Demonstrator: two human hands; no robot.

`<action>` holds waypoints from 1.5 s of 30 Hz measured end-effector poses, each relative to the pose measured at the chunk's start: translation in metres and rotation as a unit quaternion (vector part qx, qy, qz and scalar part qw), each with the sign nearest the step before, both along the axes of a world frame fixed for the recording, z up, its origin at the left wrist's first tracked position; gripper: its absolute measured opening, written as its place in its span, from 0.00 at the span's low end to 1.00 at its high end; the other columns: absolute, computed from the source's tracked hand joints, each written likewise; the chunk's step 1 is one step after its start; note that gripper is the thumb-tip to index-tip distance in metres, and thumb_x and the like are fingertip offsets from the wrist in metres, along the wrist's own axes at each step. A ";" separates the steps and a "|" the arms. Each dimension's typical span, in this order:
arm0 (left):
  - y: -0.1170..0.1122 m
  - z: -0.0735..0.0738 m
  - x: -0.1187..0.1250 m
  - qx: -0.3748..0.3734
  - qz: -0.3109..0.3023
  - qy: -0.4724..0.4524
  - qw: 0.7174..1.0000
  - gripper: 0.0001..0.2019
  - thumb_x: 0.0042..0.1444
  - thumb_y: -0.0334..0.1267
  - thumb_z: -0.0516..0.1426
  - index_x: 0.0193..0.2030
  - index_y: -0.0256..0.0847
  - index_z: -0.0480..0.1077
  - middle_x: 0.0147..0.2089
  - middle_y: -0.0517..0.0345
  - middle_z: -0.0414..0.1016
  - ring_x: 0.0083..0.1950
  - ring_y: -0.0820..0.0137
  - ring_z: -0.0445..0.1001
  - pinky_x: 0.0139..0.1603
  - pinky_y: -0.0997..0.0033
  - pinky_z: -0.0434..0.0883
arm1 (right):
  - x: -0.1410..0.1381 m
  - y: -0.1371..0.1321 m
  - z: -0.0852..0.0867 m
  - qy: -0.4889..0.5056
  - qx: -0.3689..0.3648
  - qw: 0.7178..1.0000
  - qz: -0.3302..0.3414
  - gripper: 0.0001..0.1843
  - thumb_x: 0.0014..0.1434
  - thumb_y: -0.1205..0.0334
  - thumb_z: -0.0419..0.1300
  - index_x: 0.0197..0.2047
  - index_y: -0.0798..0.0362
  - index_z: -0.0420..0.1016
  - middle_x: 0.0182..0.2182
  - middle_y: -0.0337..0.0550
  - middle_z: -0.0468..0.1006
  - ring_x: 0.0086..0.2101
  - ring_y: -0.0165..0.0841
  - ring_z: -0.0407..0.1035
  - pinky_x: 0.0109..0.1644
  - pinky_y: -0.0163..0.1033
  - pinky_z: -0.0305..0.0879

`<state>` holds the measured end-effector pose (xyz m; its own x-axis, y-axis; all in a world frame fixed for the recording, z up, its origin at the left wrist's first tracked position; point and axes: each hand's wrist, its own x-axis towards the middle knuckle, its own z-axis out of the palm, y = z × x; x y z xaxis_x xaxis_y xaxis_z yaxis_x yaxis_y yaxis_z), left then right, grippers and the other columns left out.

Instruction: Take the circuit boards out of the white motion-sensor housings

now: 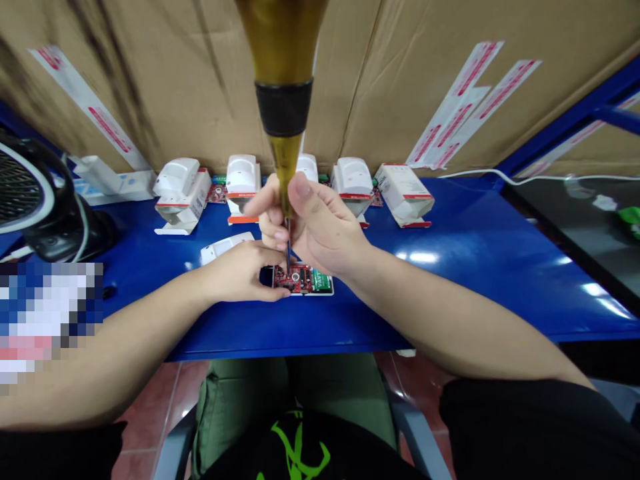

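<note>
A screwdriver (284, 110) with a clear amber handle and a black band rises upright toward the camera. My right hand (325, 223) has its fingers closed around the handle's lower end. The thin shaft points down to a red circuit board (295, 277) in a white housing; I cannot tell whether the tip sits in a screw. My left hand (245, 272) grips the left end of this housing, thumb in front, and holds it on the blue table. A green part lies at the board's right end. Behind my left hand rests a white cover (226, 247), partly hidden.
Along the cardboard wall stand several opened boxes, with white sensor housings (243, 175) on some and one box (405, 193) at the right without. A black fan (45, 200) and a white power strip (115, 187) are at the left. The blue table's (475, 267) front edge lies before my lap.
</note>
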<state>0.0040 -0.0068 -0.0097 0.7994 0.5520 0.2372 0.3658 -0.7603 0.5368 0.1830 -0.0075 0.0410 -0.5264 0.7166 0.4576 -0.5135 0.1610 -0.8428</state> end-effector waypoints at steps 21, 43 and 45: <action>0.000 0.002 0.000 0.004 -0.004 -0.007 1.000 0.09 0.61 0.45 0.69 0.39 0.42 0.81 0.41 0.53 0.84 0.43 0.60 0.83 0.47 0.63 0.79 | 0.004 0.002 -0.002 0.025 0.008 0.999 0.019 0.34 0.70 0.24 0.56 0.39 0.49 0.77 0.25 0.31 0.60 0.21 0.25 0.50 0.21 0.34 0.54; -0.003 0.005 0.009 0.026 0.034 -0.057 0.997 0.10 0.74 0.42 0.58 0.45 0.41 0.79 0.43 0.54 0.87 0.43 0.65 0.86 0.47 0.66 0.79 | 0.021 0.000 0.033 0.017 -0.048 0.990 -0.131 0.33 0.68 0.22 0.57 0.34 0.44 0.65 0.22 0.29 0.51 0.19 0.28 0.45 0.18 0.35 0.48; -0.002 0.004 0.008 0.042 0.035 -0.060 0.997 0.10 0.74 0.41 0.58 0.44 0.42 0.79 0.43 0.55 0.87 0.44 0.64 0.86 0.48 0.65 0.79 | 0.021 0.000 0.034 0.002 -0.047 0.987 -0.155 0.33 0.67 0.21 0.56 0.33 0.43 0.64 0.22 0.29 0.51 0.20 0.28 0.46 0.18 0.35 0.48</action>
<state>0.0122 -0.0085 -0.0055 0.7236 0.5790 0.3756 0.3563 -0.7795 0.5153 0.2039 -0.0077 0.0753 -0.2734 0.8825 0.3827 -0.4558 0.2315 -0.8594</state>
